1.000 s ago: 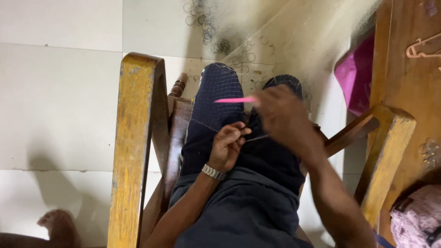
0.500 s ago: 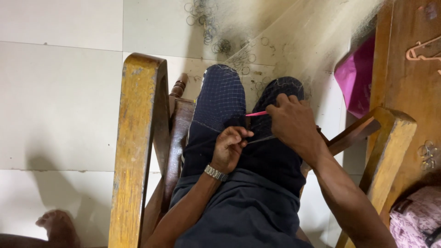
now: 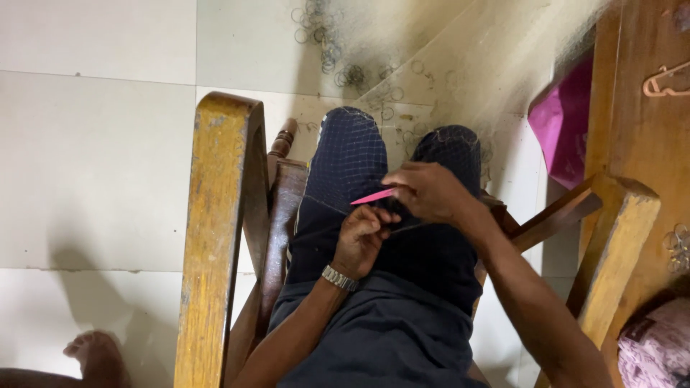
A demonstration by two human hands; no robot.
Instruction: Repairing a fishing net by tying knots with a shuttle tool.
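I sit in a wooden chair, legs in dark trousers, with a fine net [image 3: 345, 162] spread over my knees. My right hand [image 3: 431, 192] holds a pink netting needle [image 3: 372, 196] whose tip points left, just above my left hand. My left hand [image 3: 361, 238], with a metal wristwatch [image 3: 339, 278] on the wrist, pinches the net's thread over my lap. The two hands are close together, almost touching.
The chair's worn yellow armrest [image 3: 212, 237] stands at left, the other armrest [image 3: 611, 259] at right. More pale netting with small rings [image 3: 338, 50] lies on the tiled floor ahead. A pink bag [image 3: 564, 129] and a wooden table [image 3: 650, 136] are at right. A foot [image 3: 90, 352] shows at lower left.
My right hand has come down and left with the pink needle, from above my knee to right over my left hand. The left hand stayed on the thread.
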